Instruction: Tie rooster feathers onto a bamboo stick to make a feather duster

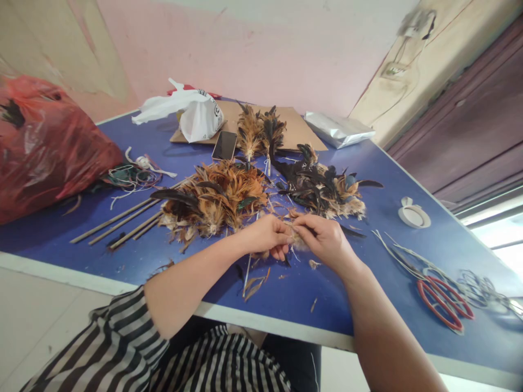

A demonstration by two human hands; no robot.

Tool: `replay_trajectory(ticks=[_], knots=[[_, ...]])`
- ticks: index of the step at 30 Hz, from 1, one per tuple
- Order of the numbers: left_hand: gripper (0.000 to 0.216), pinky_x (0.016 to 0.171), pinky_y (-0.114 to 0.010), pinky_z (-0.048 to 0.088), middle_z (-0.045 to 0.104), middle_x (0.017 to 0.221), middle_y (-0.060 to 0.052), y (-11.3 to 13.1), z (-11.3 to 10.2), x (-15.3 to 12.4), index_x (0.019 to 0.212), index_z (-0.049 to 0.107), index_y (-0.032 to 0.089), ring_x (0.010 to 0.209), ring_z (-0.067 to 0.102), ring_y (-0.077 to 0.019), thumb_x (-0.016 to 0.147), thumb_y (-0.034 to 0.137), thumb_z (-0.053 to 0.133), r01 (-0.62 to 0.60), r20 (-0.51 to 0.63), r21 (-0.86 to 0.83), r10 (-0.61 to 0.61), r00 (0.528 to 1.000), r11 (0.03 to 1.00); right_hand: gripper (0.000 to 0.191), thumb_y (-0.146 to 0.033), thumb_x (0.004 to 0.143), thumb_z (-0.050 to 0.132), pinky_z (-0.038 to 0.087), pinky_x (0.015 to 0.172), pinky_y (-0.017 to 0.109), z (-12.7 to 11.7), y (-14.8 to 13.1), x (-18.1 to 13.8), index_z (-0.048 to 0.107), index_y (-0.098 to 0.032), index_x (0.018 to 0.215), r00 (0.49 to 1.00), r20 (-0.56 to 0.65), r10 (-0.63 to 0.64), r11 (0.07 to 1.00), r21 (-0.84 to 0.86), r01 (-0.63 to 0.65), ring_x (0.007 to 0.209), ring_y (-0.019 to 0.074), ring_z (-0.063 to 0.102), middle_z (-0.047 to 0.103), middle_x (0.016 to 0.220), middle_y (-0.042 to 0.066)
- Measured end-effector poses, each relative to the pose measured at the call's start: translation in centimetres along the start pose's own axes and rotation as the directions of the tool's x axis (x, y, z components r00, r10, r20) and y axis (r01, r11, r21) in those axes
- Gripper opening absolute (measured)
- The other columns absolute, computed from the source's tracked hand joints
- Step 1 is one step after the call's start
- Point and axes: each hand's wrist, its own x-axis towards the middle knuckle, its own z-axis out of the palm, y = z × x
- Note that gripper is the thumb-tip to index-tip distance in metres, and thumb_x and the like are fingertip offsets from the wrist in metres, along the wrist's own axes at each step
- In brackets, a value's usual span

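Near the front edge of a blue-topped desk with a pale rim, holds the left hand and the right hand close together. Pinches a small, fluffy tan feather tuft between right thumb and forefinger; bends the left thumb and fingers in towards the same tuft. Cannot tell the exact left grip, hidden by those fingers. Has loose brown feathers lying just in front. Behind the left wrist, shows a broad heap of orange-brown feathers, partly over long, thin wooden sticks; behind the right hand, a heap of black and tan feathers. Further back, has a dark-screened smartphone and two upward-fanning feather bundles at a flat brown cardboard sheet, with a crumpled white plastic bag nearby. At far left, shows a bulging red plastic bag; at far right, a white tape roll and red-handled scissors.
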Motion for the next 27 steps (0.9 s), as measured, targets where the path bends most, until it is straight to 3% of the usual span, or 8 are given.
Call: replay_trajectory(ticks=[5, 7, 9, 12, 15, 19, 23, 27], knots=[[0.023, 0.042, -0.016, 0.044, 0.056, 0.048, 0.001, 0.2, 0.2, -0.4, 0.056, 0.054, 0.011, 0.041, 0.055, -0.0071, 0.078, 0.017, 0.051, -0.119, 0.07, 0.151, 0.109, 0.992, 0.981, 0.013, -0.022, 0.079, 0.055, 0.043, 0.069, 0.027, -0.8, 0.7, 0.6, 0.066, -0.018, 0.074, 0.993, 0.115, 0.017, 0.984, 0.172, -0.036, 0.073, 0.0151, 0.057, 0.064, 0.076, 0.004], [0.021, 0.043, -0.016, 0.045, 0.057, 0.051, 0.0, 0.4, 0.4, -0.5, 0.058, 0.056, 0.011, 0.042, 0.056, -0.0068, 0.078, 0.017, 0.053, -0.15, 0.093, 0.095, 0.141, 0.986, 0.984, 0.015, -0.029, 0.077, 0.058, 0.044, 0.064, 0.027, -1.0, 1.6, 0.6, 0.066, -0.017, 0.073, 0.969, 0.224, 0.105, 0.931, 0.321, -0.175, 0.068, 0.0152, 0.057, 0.064, 0.074, 0.004], [0.02, 0.045, -0.017, 0.047, 0.059, 0.054, -0.001, 0.6, 0.4, -0.5, 0.062, 0.058, 0.01, 0.044, 0.057, -0.0075, 0.078, 0.021, 0.056, -0.166, 0.079, -0.02, 0.167, 0.983, 0.986, 0.021, -0.037, 0.074, 0.06, 0.043, 0.053, 0.026, -0.9, 2.7, 0.4, 0.064, -0.017, 0.073, 0.927, 0.308, 0.213, 0.82, 0.46, -0.341, 0.058, 0.0144, 0.056, 0.063, 0.068, 0.003], [0.023, 0.048, -0.018, 0.048, 0.061, 0.054, -0.003, 0.9, 0.2, -0.2, 0.064, 0.059, 0.009, 0.048, 0.059, -0.0091, 0.077, 0.028, 0.059, -0.182, -0.034, -0.191, 0.179, 0.983, 0.964, 0.026, -0.043, 0.068, 0.064, 0.036, 0.043, 0.024, -0.2, 3.8, 0.0, 0.061, -0.017, 0.066, 0.919, 0.226, 0.322, 0.691, 0.607, -0.392, 0.046, 0.0107, 0.046, 0.058, 0.058, 0.0], [0.021, 0.048, -0.018, 0.049, 0.06, 0.053, -0.003, 1.0, -0.1, 0.2, 0.064, 0.058, 0.008, 0.046, 0.059, -0.0085, 0.078, 0.024, 0.058, -0.187, -0.215, -0.291, 0.127, 0.968, 0.938, 0.023, -0.038, 0.068, 0.065, 0.031, 0.042, 0.021, 0.8, 3.4, -0.1, 0.06, -0.016, 0.066, 0.922, 0.087, 0.378, 0.691, 0.636, -0.343, 0.042, 0.0076, 0.039, 0.05, 0.051, -0.004], [0.018, 0.047, -0.018, 0.048, 0.059, 0.052, -0.001, 1.1, -0.4, 0.5, 0.064, 0.056, 0.008, 0.043, 0.057, -0.0074, 0.08, 0.015, 0.052, -0.181, -0.371, -0.304, 0.058, 0.927, 0.935, 0.012, -0.027, 0.074, 0.06, 0.04, 0.055, 0.024, 2.1, 1.4, -0.1, 0.063, -0.016, 0.072, 0.947, -0.052, 0.317, 0.839, 0.48, -0.255, 0.056, 0.0109, 0.05, 0.058, 0.061, -0.002], [0.018, 0.047, -0.018, 0.047, 0.058, 0.054, 0.0, 0.8, -0.6, 0.6, 0.065, 0.056, 0.01, 0.046, 0.057, -0.0073, 0.081, 0.015, 0.049, -0.205, -0.402, -0.216, 0.105, 0.91, 0.954, 0.013, -0.021, 0.08, 0.053, 0.042, 0.062, 0.026, 2.6, -0.5, -0.4, 0.065, -0.018, 0.076, 0.972, -0.21, 0.108, 0.989, 0.124, -0.083, 0.064, 0.014, 0.055, 0.062, 0.068, 0.002], [0.02, 0.046, -0.018, 0.045, 0.055, 0.052, 0.001, 0.0, -0.4, 0.4, 0.063, 0.055, 0.012, 0.045, 0.055, -0.0076, 0.081, 0.016, 0.045, -0.186, -0.387, 0.024, 0.181, 0.904, 0.982, 0.02, -0.018, 0.086, 0.046, 0.043, 0.07, 0.028, 2.0, -1.4, -0.9, 0.065, -0.019, 0.085, 0.991, -0.107, -0.08, 0.984, -0.166, 0.062, 0.074, 0.0164, 0.057, 0.065, 0.08, 0.006]])
